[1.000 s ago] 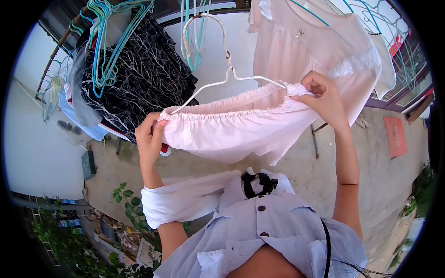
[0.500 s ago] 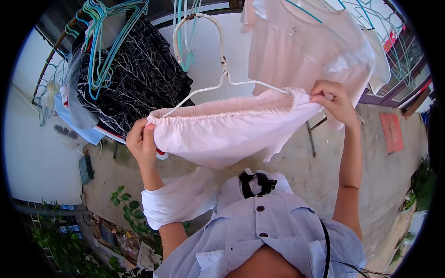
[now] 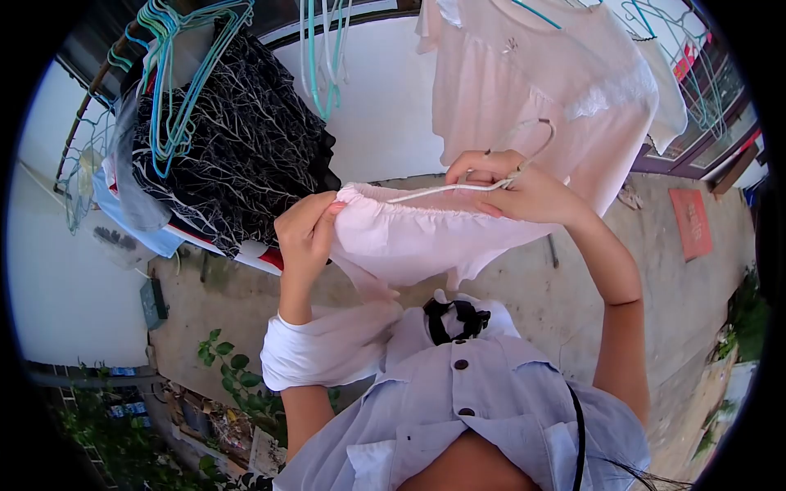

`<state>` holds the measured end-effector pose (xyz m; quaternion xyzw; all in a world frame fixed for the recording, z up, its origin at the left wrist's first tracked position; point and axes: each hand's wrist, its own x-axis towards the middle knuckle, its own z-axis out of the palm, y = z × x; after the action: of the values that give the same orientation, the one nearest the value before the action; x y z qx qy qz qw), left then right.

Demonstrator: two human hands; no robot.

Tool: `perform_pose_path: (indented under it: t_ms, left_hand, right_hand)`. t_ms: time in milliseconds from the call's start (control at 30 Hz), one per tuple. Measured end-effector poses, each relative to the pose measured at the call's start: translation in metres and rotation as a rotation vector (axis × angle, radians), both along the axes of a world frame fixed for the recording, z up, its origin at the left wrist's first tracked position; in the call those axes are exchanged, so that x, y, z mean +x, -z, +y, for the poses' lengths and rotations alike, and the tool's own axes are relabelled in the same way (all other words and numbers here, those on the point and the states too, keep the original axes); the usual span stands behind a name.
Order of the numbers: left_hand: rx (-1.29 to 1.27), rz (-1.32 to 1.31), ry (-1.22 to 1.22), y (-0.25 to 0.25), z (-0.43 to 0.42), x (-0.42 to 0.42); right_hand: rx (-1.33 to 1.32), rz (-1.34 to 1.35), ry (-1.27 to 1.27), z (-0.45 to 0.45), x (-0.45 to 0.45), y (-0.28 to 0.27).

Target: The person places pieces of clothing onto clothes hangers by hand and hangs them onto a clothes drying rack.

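A pale pink garment with a gathered elastic waistband [image 3: 417, 237] hangs between my hands; whether it is shorts or a skirt, I cannot tell. My left hand [image 3: 307, 237] is closed on the left end of its waistband, thumb on top. Inside the waist opening lies a white wire clothes hanger [image 3: 446, 189], its hook tilted up and to the right. My right hand [image 3: 524, 190] is closed around the hanger near its neck, over the right part of the waistband, and hides what is under the palm.
At left, a rack holds blue-green hangers [image 3: 168, 90] and a black patterned garment [image 3: 237, 139]. A pale pink top [image 3: 540, 90] hangs ahead at right, above a concrete floor [image 3: 565, 327]. A red mat [image 3: 692, 222] lies farther right. A leafy plant [image 3: 233, 372] stands low at left.
My right hand has left the waistband's right end and moved inward onto the hanger. The hook has tipped from upright to the right. My left hand has shifted right, and the waistband is less stretched.
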<state>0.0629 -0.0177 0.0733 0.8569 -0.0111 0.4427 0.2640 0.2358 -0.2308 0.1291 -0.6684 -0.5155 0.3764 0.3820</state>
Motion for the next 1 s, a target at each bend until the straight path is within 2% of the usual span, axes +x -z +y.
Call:
perform_pose_path:
  t_ms: [33,100,133,200,233,300,367,400,433,500,533,567,600,633,700,767,833,900,933,967,1000]
  left_hand:
    - [-0.038,-0.016,-0.099,0.002,0.002,0.001]
    - [-0.085,-0.06,-0.282,0.0,0.005,0.0]
    - [-0.078,-0.096,-0.325,0.0,0.01,-0.003]
    - [-0.077,-0.132,-0.379,0.001,0.014,-0.003]
    - [-0.045,-0.146,-0.378,0.0,0.015,-0.001]
    - [-0.011,-0.156,-0.379,0.001,0.015,-0.002]
    - [-0.161,-0.179,-0.527,0.001,0.016,-0.002]
    - [-0.268,-0.246,-0.525,0.001,0.013,-0.003]
    - [-0.266,-0.249,-0.525,0.001,0.015,-0.003]
    - [-0.251,-0.336,-0.541,0.004,0.02,-0.003]
    - [-0.313,-0.3,-0.463,0.006,0.018,-0.003]
    - [-0.313,-0.302,-0.464,0.007,0.019,-0.003]
    - [-0.448,-0.207,-0.266,0.008,0.02,-0.004]
    - [-0.578,-0.11,-0.066,0.006,0.019,-0.004]
    - [-0.657,0.119,0.101,0.004,0.016,-0.002]
    - [-0.585,0.254,0.315,-0.007,0.005,0.004]
    - [-0.596,0.31,0.4,-0.021,-0.009,0.013]
    - [-0.6,0.366,0.493,-0.032,-0.019,0.023]
    - [-0.644,0.359,0.575,-0.037,-0.023,0.028]
    - [-0.686,0.353,0.658,-0.043,-0.027,0.032]
    - [-0.723,0.368,0.683,-0.052,-0.033,0.036]
  right_hand:
    - [0.003,-0.004,-0.005,0.003,0.0,0.008]
    - [0.39,-0.167,0.031,0.013,0.0,0.027]
    - [0.389,-0.166,0.021,0.01,-0.004,0.025]
    - [0.405,-0.001,0.085,-0.001,-0.014,0.012]
    - [0.399,0.001,0.076,-0.001,-0.013,0.009]
    - [0.215,-0.105,0.194,-0.003,-0.011,0.006]
    - [0.255,-0.049,0.217,-0.004,-0.005,0.002]
    - [0.296,0.002,0.244,-0.005,0.0,0.0]
    - [0.299,-0.001,0.243,-0.009,0.009,0.003]
    - [0.533,0.525,0.22,-0.022,0.029,0.014]
    - [0.535,0.522,0.217,-0.025,0.033,0.018]
    - [0.789,0.652,0.273,-0.026,0.036,0.021]
    - [1.045,0.78,0.329,-0.029,0.038,0.023]
    - [1.044,0.781,0.327,-0.033,0.04,0.021]
    - [1.389,0.745,0.358,-0.046,0.042,0.011]
    - [1.477,0.605,0.262,-0.064,0.037,0.0]
    - [1.445,0.539,0.256,-0.073,0.02,0.0]
    - [1.294,0.048,0.613,-0.057,-0.009,0.012]
    - [1.253,-0.098,0.565,-0.048,-0.015,0.032]
    - [1.224,-0.155,0.577,-0.034,-0.024,0.054]
    - [1.214,-0.09,0.548,-0.019,-0.036,0.071]
